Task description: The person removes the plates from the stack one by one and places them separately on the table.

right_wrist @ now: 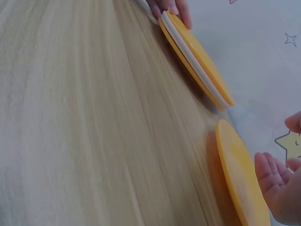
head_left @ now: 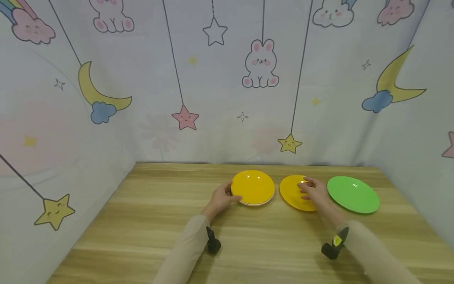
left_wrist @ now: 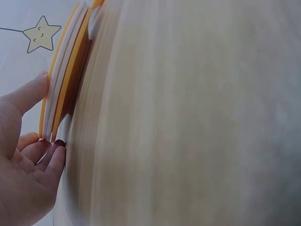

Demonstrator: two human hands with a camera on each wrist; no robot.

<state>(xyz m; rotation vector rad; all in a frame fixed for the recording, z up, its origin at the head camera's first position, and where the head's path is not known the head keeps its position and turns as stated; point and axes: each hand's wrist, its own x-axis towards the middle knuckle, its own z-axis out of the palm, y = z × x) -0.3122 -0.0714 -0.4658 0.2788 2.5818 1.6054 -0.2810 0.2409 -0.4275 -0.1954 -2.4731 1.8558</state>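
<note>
A stack of plates (head_left: pixel 252 187), yellow on top, stands left of the other plates. My left hand (head_left: pixel 220 199) grips its left edge, with the thumb on the upper rim and the fingers at the lower edge. In the left wrist view, pale rims show between the yellow-orange plates of that stack (left_wrist: pixel 62 70). A single orange-yellow plate (head_left: pixel 291 192) lies to the right of it. Over this plate hovers my right hand (head_left: pixel 318 194), its fingers loosely bent. In the right wrist view the right hand (right_wrist: pixel 282 188) holds nothing and appears apart from the plate.
A green plate (head_left: pixel 354 194) lies on the wooden table (head_left: pixel 159 205) at the far right, close to the right hand. Behind the table hangs a pale cloth wall (head_left: pixel 220 86) printed with stars, moons and rabbits, and similar cloth stands on both sides.
</note>
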